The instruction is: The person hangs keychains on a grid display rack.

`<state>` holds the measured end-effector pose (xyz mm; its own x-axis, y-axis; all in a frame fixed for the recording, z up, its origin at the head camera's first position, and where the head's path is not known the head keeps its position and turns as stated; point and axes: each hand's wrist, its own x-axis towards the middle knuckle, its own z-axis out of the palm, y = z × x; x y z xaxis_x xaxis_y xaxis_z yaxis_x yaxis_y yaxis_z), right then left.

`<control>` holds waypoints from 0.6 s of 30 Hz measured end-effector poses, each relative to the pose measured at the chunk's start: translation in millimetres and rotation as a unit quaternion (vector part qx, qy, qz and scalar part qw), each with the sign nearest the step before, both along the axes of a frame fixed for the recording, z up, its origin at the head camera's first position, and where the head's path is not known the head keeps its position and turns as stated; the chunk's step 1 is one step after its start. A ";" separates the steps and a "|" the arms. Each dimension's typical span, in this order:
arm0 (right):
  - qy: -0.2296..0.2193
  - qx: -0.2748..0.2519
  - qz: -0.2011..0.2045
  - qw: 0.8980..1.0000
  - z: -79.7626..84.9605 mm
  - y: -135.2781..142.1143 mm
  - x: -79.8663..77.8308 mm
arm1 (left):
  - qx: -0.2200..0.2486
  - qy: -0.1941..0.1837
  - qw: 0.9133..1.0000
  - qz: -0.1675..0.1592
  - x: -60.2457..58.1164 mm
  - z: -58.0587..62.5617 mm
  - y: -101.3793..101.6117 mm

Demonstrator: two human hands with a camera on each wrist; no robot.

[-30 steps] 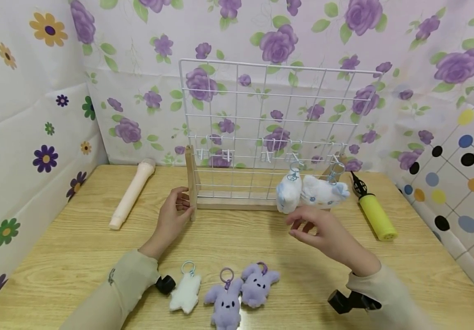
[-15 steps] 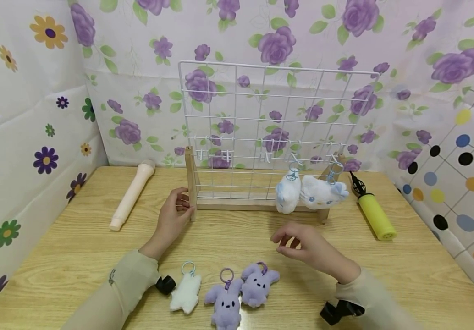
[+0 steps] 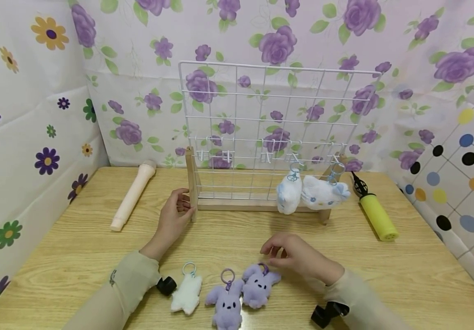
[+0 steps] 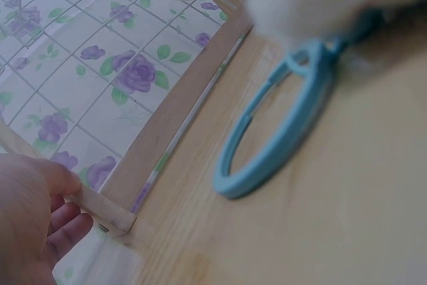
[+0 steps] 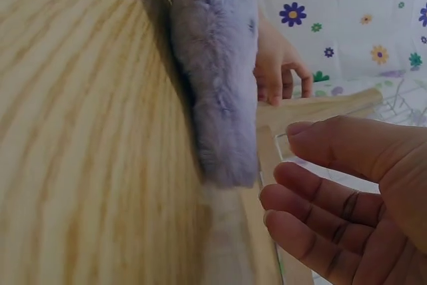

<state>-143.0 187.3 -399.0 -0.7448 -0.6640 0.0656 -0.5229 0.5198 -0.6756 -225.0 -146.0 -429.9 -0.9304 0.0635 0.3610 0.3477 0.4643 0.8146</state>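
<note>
My left hand (image 3: 175, 220) holds the left wooden leg (image 3: 191, 183) of a white wire grid rack (image 3: 250, 118), its thumb on the wood in the left wrist view. Two white plush keychains, one in side view (image 3: 289, 192) and one with a blue bow (image 3: 323, 192), hang from hooks at the rack's right. My right hand (image 3: 299, 256) is over the table with loosely bent fingers and nothing in them. Nearest to it lies a purple plush keychain (image 3: 257, 285), with another purple plush keychain (image 3: 227, 306) and a white plush keychain (image 3: 186, 293) to the left.
A pale tube-shaped microphone-like thing (image 3: 134, 197) lies on the wooden table (image 3: 76, 256) at the left. At the right is a yellow hand pump (image 3: 377, 215) with a black nozzle. Several white hooks (image 3: 266, 156) sit on the grid. Patterned cloth hangs behind and at both sides.
My right hand has come away from the hanging white plush keychains, moving toward me and left, close to the purple keychain. The left hand stays at the rack's leg.
</note>
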 end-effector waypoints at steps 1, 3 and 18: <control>0.001 0.004 0.002 1.000 -0.9 -0.9 -0.1 | 0.000 0.000 1.000 0.001 0.2 0.2 0.0; -0.002 0.011 0.003 1.000 -1.8 -2.8 0.1 | -0.001 -0.001 1.000 0.002 0.5 0.4 0.2; 0.013 0.077 0.025 0.997 -2.6 -12.7 4.1 | -0.006 0.002 1.000 0.003 -0.2 -0.3 0.4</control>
<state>-139.0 174.7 -401.5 -0.7103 -0.7036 -0.0208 -0.5670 0.5895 -0.5753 -225.2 -145.6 -430.2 -0.9295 0.0616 0.3636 0.3476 0.4758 0.8079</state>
